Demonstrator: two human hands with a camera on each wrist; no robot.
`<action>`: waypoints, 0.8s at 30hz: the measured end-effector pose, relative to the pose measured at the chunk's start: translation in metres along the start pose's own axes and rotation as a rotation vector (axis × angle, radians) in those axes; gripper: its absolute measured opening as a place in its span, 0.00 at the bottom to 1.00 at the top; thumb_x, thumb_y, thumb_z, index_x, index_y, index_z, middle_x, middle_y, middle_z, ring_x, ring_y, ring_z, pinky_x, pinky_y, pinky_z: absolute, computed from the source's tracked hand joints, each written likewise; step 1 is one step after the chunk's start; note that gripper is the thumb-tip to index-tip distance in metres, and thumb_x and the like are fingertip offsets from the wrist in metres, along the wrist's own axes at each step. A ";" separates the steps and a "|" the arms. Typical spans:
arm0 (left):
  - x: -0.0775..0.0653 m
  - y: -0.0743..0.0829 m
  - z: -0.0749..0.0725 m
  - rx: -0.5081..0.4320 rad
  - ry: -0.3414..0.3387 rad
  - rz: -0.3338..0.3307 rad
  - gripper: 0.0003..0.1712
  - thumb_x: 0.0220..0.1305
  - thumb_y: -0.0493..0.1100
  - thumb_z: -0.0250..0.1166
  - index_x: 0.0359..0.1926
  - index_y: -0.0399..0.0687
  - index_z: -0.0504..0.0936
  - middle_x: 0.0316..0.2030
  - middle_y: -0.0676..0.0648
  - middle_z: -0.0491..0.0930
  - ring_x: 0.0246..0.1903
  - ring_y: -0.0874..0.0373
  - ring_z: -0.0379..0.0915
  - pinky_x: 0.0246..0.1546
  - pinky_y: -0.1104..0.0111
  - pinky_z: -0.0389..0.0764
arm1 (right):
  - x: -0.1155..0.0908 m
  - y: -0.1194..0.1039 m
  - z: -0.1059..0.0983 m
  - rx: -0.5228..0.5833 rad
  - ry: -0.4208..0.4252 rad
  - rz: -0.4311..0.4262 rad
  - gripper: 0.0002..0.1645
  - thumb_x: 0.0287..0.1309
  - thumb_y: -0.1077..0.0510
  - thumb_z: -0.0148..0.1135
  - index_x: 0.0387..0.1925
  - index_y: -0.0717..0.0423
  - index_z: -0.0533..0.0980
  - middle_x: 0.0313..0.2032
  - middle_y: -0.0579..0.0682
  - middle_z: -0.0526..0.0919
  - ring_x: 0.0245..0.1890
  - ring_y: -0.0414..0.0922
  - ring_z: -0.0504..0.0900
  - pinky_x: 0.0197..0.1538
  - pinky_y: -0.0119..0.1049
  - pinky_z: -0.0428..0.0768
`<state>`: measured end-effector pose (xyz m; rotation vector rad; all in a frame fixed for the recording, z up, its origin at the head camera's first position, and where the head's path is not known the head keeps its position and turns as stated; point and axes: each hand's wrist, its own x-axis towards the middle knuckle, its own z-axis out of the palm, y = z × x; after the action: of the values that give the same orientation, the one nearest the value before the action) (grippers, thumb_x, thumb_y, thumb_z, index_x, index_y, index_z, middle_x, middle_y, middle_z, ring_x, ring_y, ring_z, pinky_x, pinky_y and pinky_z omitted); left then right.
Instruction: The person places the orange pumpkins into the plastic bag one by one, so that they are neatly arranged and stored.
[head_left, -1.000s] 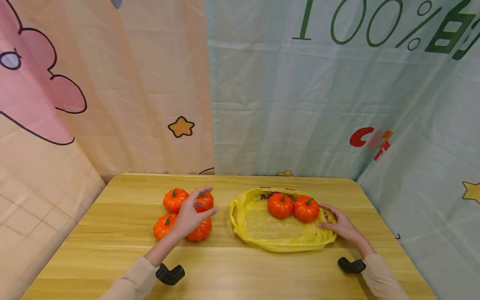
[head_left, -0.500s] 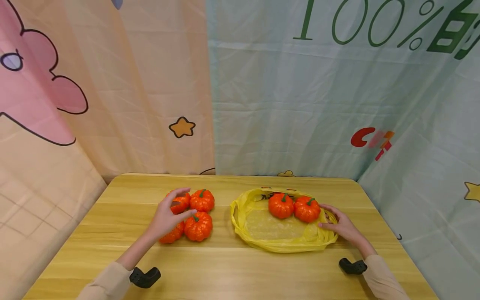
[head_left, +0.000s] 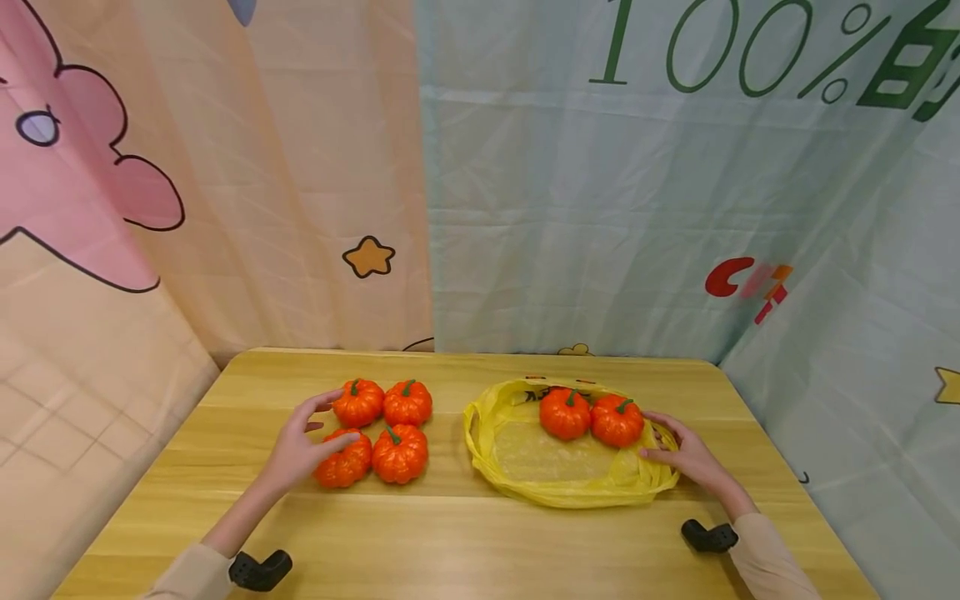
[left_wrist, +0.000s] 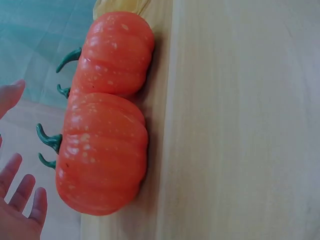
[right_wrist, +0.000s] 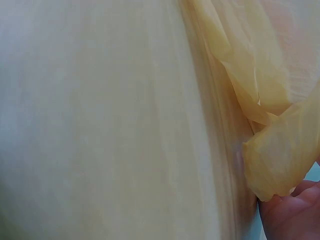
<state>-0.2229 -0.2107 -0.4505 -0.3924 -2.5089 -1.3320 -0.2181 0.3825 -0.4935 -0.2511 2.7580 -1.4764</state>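
My left hand (head_left: 294, 454) hovers at the left side of a group of several orange pumpkins (head_left: 401, 456) with green stems. Its thumb and fingers are spread with nothing between them; the thumb passes in front of the near-left pumpkin (head_left: 345, 467). The left wrist view shows the pumpkins (left_wrist: 102, 155) standing close together, apart from the spread fingers (left_wrist: 22, 192). On the right, a yellow plastic bag (head_left: 555, 493) lies wide-mouthed with two pumpkins (head_left: 565, 414) inside. My right hand (head_left: 693, 460) holds the bag's right rim, its thumb (right_wrist: 295, 215) against the folded plastic.
The wooden table (head_left: 450, 542) extends in front of the bag and pumpkins. A printed curtain (head_left: 570, 208) hangs behind its back edge and along both sides. Black wrist cameras (head_left: 260, 572) sit at both cuffs.
My left hand has moved left and slightly down, from above the pumpkin group to its left edge, uncovering the right-hand pumpkins. The right hand stays at the bag's rim.
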 end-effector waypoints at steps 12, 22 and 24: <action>-0.017 -0.020 0.001 0.020 -0.083 -0.099 0.40 0.53 0.46 0.73 0.65 0.41 0.67 0.63 0.38 0.66 0.58 0.44 0.62 0.50 0.67 0.69 | 0.001 -0.002 0.000 0.001 -0.011 0.038 0.42 0.56 0.54 0.67 0.68 0.62 0.61 0.67 0.66 0.62 0.67 0.62 0.58 0.51 0.13 0.62; -0.021 -0.030 0.002 -0.059 -0.179 -0.174 0.41 0.53 0.46 0.73 0.65 0.42 0.67 0.59 0.37 0.69 0.46 0.65 0.72 0.43 0.75 0.76 | 0.000 -0.002 -0.001 0.009 -0.006 -0.001 0.40 0.56 0.56 0.67 0.67 0.62 0.62 0.66 0.65 0.64 0.59 0.36 0.64 0.50 0.14 0.66; -0.020 -0.031 0.001 -0.061 -0.205 -0.180 0.40 0.53 0.46 0.73 0.65 0.43 0.67 0.59 0.38 0.71 0.46 0.71 0.71 0.45 0.76 0.75 | 0.000 -0.002 -0.001 0.012 -0.006 -0.004 0.40 0.56 0.56 0.67 0.67 0.62 0.62 0.66 0.65 0.64 0.58 0.31 0.63 0.50 0.14 0.66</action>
<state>-0.2152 -0.2291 -0.4819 -0.3386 -2.7320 -1.5077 -0.2178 0.3827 -0.4916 -0.2607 2.7451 -1.4901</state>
